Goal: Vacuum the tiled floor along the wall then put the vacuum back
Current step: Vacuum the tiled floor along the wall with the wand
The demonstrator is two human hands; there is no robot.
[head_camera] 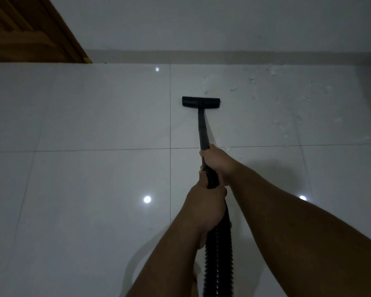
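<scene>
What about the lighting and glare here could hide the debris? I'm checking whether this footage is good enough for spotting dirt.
Head view: dim overall, corners darker. The glossy tiled floor mirrors small bright ceiling-light spots. Both arms cast a soft shadow right of the right hand. Pale debris near the wall is low-contrast; the black floor head stands out sharply.

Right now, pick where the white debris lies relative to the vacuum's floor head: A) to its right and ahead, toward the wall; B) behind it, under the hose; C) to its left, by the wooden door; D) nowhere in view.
A: the white debris is scattered right of and beyond the floor head, toward the wall; the tiles left of it look clean.
</scene>
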